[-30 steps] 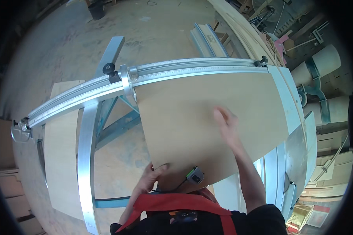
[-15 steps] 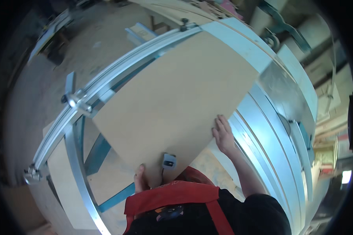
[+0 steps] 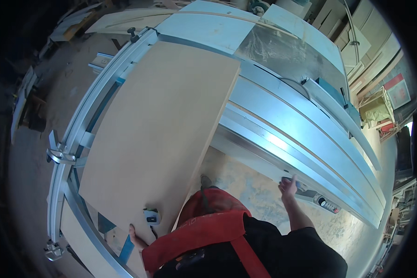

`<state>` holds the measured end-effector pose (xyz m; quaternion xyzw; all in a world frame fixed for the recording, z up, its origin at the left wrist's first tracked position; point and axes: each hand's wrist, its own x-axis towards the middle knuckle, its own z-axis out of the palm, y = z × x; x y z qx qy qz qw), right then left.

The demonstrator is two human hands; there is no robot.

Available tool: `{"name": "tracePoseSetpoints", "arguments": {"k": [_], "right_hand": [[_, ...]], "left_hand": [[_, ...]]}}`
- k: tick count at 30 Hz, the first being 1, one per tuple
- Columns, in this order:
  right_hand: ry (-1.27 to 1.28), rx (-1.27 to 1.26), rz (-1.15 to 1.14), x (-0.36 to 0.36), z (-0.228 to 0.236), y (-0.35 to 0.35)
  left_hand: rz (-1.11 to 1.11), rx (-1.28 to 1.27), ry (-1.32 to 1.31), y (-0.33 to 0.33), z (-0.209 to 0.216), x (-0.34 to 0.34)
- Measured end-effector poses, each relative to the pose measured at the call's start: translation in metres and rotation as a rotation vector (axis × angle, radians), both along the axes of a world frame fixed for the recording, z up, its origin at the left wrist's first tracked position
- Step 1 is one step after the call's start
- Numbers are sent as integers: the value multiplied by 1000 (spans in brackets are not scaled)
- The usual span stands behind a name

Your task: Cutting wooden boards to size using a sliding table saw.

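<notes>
A large flat tan wooden board [image 3: 157,125] lies across the sliding table saw's frame. My left hand [image 3: 136,238] grips the board's near edge, thumb on top; its other fingers are mostly hidden. On the board near that hand sits a small grey tape measure [image 3: 151,216] with a dark strap running toward me. My right hand [image 3: 288,186] is off the board, at the side of the saw's long metal table [image 3: 282,123]. Its fingers are closed around a dark handle [image 3: 286,179] there, partly covered by the hand.
An aluminium fence rail [image 3: 85,113] with a clamp-like stop [image 3: 60,156] runs along the board's left. Right of my right hand is a control panel [image 3: 326,203] with buttons. The saw guide [image 3: 340,118] stands beyond the table. Wooden sheets [image 3: 373,60] lean at the far right.
My right hand has left the board's right edge and moved right and down to the handle on the saw table. My view has turned rightward, so the board appears further left; my left hand stays on it.
</notes>
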<state>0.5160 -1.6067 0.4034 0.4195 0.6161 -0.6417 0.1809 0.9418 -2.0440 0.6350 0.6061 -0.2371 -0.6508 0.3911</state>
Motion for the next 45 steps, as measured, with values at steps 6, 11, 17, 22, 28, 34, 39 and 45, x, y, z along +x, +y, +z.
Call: {"name": "tracePoseSetpoints", "arguments": {"k": [6, 11, 17, 22, 28, 34, 39, 45], "right_hand": [[109, 19, -530, -71, -32, 231], [86, 480, -715, -97, -13, 197], [83, 524, -661, -119, 37, 201], [38, 535, -674, -95, 26, 222], [21, 550, -700, -85, 30, 266], [66, 576, -640, -95, 26, 309], [66, 504, -669, -92, 22, 380], [39, 558, -579, -115, 47, 448]], "left_hand": [[-240, -102, 129, -37, -11, 23], [-287, -146, 54, -31, -22, 35], [-300, -108, 48, 4, -30, 35], [-328, -112, 40, 2, -20, 40], [-319, -62, 33, 36, -25, 43], [-302, -74, 55, 96, -29, 45], [-284, -124, 13, 157, -36, 36], [-292, -76, 42, 218, -86, 10]]}}
